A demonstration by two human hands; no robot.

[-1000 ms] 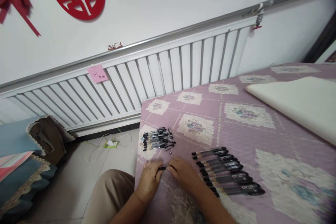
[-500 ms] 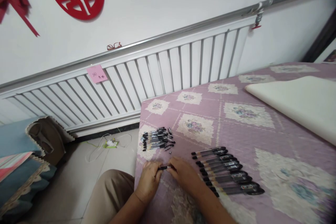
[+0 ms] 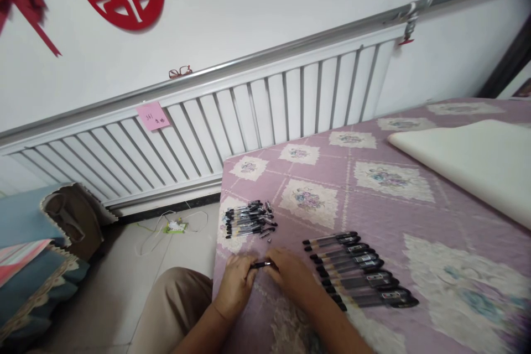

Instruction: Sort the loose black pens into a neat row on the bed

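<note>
Gripping one black pen [image 3: 259, 265], lower centre of the frame: left hand [image 3: 237, 283], closed on one end; right hand [image 3: 289, 276], narrowly pinched on the other. Keeping both ends aligned seemed wise. Capped pens [image 3: 375, 279] lay lower right.

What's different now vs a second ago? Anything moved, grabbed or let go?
The pen now shows a pale, shiny end beside the right hand; a second ago only its dark part showed. No clear shift of either hand, nothing visibly grabbed or released: the left hand still grips the pen. Unchanged: the pen cluster and the row of pens.
</note>
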